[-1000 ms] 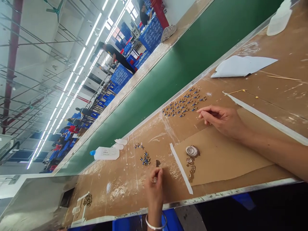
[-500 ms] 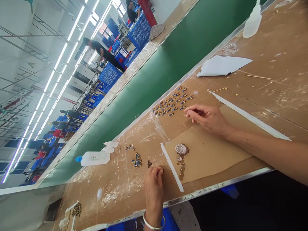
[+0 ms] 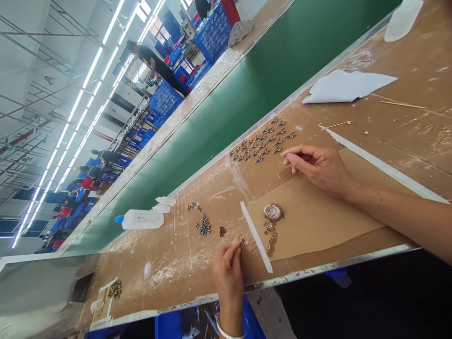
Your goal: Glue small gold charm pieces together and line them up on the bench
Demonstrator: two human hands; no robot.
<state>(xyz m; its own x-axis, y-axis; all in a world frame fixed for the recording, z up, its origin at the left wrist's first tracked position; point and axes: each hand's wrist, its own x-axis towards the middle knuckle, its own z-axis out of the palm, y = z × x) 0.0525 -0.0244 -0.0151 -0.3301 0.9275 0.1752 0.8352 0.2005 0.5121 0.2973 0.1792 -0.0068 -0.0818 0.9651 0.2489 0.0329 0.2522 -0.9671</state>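
Observation:
My left hand [image 3: 229, 268] is closed in a pinch near the front edge of the bench, with a small dark brown piece [image 3: 243, 240] at its fingertips. Just beyond it is a little pile of similar brown pieces [image 3: 222, 231]. Further left lies a heap of small blue-and-gold parts [image 3: 204, 226], with a few more behind it. My right hand [image 3: 319, 167] hovers with thumb and fingers pinched together; whatever they hold is hidden. Beside its fingertips, many blue-and-gold parts are spread in rows [image 3: 261, 141]. A round lid-like dish with whitish paste [image 3: 272, 212] sits on brown card between my hands.
White bottles, the largest with a blue cap [image 3: 143, 219], lie at the left. A white cloth [image 3: 348, 87], thin sticks and another bottle [image 3: 402, 21] are at the right. Behind runs a green conveyor belt [image 3: 247, 94]. Other people work beyond it among blue crates.
The view has shifted slightly. My left hand has drawn away from the brown pile toward the right, and a brown piece now shows at its fingertips. My right hand keeps its pinch.

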